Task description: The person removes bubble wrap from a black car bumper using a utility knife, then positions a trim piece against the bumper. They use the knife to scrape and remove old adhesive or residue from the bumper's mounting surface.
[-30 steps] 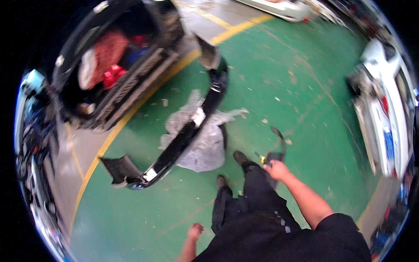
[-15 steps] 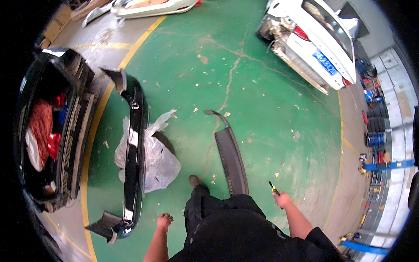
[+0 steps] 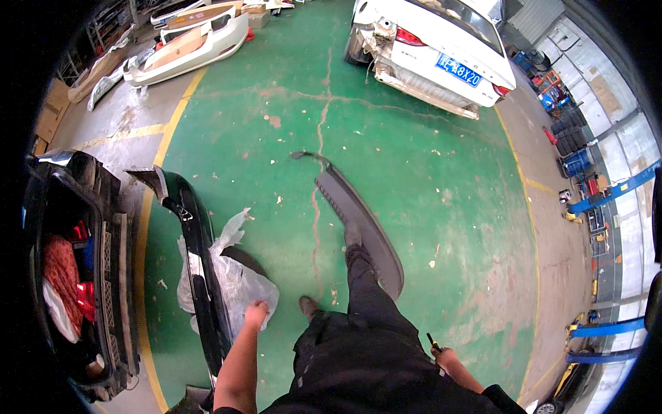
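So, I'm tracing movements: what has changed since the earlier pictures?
The view has swung right, bringing the white car toward the upper middle. The right hand, first reaching forward, is drawn back low. The right foot, first left of the grey panel, now overlaps it in view; contact is unclear. Unchanged: that hand holds the yellow-and-black tool; the black bumper lies across the plastic bag.

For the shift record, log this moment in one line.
right hand: holding black-and-yellow tool | left hand: nothing visibly held, overlaps plastic sheeting in view | dark trim panel: on green floor
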A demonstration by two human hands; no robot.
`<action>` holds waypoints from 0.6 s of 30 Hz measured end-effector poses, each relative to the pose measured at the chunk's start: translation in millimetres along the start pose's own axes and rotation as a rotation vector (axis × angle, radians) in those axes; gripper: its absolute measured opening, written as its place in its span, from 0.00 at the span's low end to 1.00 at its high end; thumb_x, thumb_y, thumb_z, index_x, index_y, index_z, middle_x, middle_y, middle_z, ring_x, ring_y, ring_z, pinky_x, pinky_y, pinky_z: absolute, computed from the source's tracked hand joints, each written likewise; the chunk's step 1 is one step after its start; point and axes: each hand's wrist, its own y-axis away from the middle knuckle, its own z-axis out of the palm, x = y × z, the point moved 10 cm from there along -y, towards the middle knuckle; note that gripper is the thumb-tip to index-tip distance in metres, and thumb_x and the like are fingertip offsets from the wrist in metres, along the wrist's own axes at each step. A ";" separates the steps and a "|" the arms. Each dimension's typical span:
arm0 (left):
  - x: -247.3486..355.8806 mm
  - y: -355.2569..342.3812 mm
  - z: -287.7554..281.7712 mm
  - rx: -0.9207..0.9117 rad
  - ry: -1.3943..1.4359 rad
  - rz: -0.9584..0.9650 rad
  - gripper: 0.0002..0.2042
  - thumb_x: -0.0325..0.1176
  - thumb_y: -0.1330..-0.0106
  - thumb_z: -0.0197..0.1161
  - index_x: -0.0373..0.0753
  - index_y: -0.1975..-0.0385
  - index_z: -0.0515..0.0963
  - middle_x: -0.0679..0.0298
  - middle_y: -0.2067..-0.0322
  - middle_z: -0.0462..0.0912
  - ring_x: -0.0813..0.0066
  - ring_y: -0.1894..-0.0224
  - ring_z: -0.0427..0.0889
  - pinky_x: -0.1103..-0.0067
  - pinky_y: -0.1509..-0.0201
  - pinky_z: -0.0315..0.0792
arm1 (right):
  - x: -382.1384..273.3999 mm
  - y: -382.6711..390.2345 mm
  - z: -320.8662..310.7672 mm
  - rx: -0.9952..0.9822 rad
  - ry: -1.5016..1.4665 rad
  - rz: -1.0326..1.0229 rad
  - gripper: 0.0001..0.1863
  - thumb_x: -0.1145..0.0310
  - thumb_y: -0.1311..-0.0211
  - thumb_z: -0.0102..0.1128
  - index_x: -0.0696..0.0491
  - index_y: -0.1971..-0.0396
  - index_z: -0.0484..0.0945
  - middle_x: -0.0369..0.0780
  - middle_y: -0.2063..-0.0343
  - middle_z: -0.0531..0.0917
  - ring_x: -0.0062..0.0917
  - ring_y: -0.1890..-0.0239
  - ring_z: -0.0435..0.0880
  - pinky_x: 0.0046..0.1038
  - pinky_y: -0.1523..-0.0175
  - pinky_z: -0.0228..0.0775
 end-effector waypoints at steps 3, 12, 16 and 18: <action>23.7 8.4 5.5 0.031 -0.010 0.010 0.15 0.34 0.34 0.60 0.28 0.55 0.80 0.56 0.66 0.86 0.67 0.66 0.86 0.73 0.62 0.80 | -33.8 -17.4 -4.6 -0.065 0.077 -0.064 0.30 0.42 0.35 0.61 0.60 0.66 0.79 0.44 0.79 0.85 0.33 0.77 0.87 0.36 0.68 0.78; -192.1 79.5 -25.4 0.254 0.123 -0.297 0.16 0.38 0.38 0.63 0.32 0.57 0.82 0.54 0.67 0.88 0.64 0.66 0.87 0.71 0.58 0.81 | -288.4 -124.2 -61.5 -0.144 0.377 -0.319 0.25 0.48 0.32 0.59 0.60 0.69 0.78 0.42 0.77 0.85 0.31 0.76 0.86 0.36 0.66 0.79; -292.2 178.5 -32.5 0.460 0.321 -0.597 0.15 0.36 0.38 0.62 0.32 0.57 0.82 0.54 0.68 0.87 0.64 0.67 0.87 0.70 0.58 0.81 | -459.5 -203.2 -67.9 0.062 0.563 -0.789 0.19 0.57 0.37 0.61 0.61 0.63 0.76 0.43 0.75 0.86 0.33 0.73 0.87 0.36 0.63 0.80; -293.4 219.0 -34.1 0.427 -0.005 -0.559 0.15 0.35 0.37 0.62 0.33 0.56 0.82 0.54 0.67 0.88 0.64 0.66 0.88 0.71 0.57 0.81 | -565.9 -192.4 -57.3 0.094 0.521 -0.948 0.18 0.62 0.41 0.63 0.61 0.60 0.75 0.44 0.74 0.86 0.35 0.72 0.87 0.37 0.62 0.80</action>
